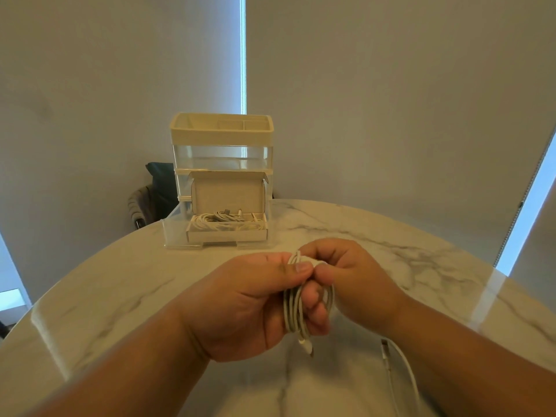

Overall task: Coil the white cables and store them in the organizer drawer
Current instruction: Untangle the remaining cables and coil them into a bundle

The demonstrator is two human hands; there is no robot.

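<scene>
- Head view: the left hand (pixel 255 305) has its fingers curled through a coiled white cable (pixel 293 308), thumb pressed on its top.
- The right hand (pixel 346 275) pinches the coil's top, above the table (pixel 391 236).
- Behind, the drawer (pixel 174 233) of the organizer (pixel 222 136) stands open, a box (pixel 225 236) of cables inside.
- 1 loose cable (pixel 386 352) lies beside the right forearm.

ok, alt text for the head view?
A left hand grips a coiled white cable over a marble table while the right hand pinches its top. Behind, the organizer has its bottom drawer open, holding a box of cables; a loose cable lies lower right.
</scene>
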